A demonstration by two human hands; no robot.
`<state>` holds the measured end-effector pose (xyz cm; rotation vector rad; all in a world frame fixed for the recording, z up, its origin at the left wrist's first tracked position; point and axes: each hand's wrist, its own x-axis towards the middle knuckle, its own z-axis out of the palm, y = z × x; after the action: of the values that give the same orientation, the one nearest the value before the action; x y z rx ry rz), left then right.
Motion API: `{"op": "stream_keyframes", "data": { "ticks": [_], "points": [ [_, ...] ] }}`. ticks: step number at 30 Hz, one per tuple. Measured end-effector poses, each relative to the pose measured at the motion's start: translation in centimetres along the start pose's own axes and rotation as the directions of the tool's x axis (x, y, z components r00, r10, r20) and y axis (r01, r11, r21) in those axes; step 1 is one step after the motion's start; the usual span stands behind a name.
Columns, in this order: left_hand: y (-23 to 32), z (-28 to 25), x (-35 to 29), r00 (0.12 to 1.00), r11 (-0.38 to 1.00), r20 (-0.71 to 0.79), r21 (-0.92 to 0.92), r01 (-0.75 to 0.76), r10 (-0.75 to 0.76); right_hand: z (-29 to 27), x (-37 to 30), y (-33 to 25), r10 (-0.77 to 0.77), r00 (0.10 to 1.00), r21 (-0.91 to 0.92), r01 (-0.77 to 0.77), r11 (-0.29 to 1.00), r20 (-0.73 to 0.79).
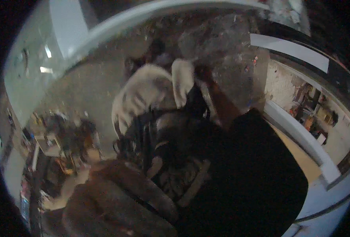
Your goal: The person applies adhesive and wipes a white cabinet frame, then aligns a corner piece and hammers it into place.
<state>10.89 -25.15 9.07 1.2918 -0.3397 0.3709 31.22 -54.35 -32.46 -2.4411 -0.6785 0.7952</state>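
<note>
White fleecy fabric bundle, soft and crumpled, upper centre of the head view; blurred. It lies against a dark, glossy rounded object just below it, kind not discernible.

Right hand: raised at the top of the white bundle, touching its upper right edge; fingers appear curled onto the fabric, though blur leaves the grip uncertain. Bare forearm leads down to a black short sleeve filling the lower right.

Left hand: low, lower left, blurred; cannot tell whether open or closed, nor what it touches.

Grey-and-tan patterned cloth item, lower centre, beneath the dark object.

Surroundings: speckled grey floor behind; pale curved ledge at right; cluttered dark items at left.
</note>
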Motion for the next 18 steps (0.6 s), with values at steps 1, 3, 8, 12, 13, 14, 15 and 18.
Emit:
{"op": "stream_keyframes", "data": {
  "ticks": [1,3,8,12,13,14,15,18],
  "points": [
    [0.1,0.7,-0.7,0.999,1.0,-0.03,0.009,0.029,-0.028,0.1,-0.4,0.2,0.002,1.0,-0.048,-0.001,0.999,0.03],
    [-0.9,1.0,-1.5,1.0,1.0,-0.029,-0.01,0.009,-0.009,-1.0,-0.4,2.2,0.024,0.999,-0.133,-0.021,0.991,0.022],
    [0.6,2.2,-1.6,0.998,0.994,-0.059,0.102,0.038,-0.032,-2.4,3.0,0.5,-0.045,0.994,-0.18,0.062,0.982,0.1],
    [0.3,0.8,-0.9,0.997,0.977,-0.06,0.202,0.068,-0.057,-4.2,4.8,2.0,-0.022,0.998,-0.181,0.032,0.983,0.06],
    [-0.1,0.1,-1.0,0.993,0.965,-0.105,0.251,0.074,-0.049,-5.5,6.0,2.6,-0.035,0.997,-0.197,0.048,0.979,0.069],
    [0.2,-0.8,-1.3,0.984,0.939,-0.178,0.334,0.087,-0.028,-6.5,6.9,1.6,-0.07,0.995,-0.199,0.083,0.976,0.069],
    [-0.4,-2.0,-1.4,0.963,0.894,-0.27,0.434,0.113,0.01,-8.4,8.7,0.6,-0.098,0.993,-0.174,0.108,0.979,0.066],
    [-0.7,-9.6,-5.5,0.796,0.58,-0.568,0.728,0.367,0.209,-8.2,6.3,-4.8,0.026,0.999,0.203,-0.018,0.979,-0.034]
  ]
}}
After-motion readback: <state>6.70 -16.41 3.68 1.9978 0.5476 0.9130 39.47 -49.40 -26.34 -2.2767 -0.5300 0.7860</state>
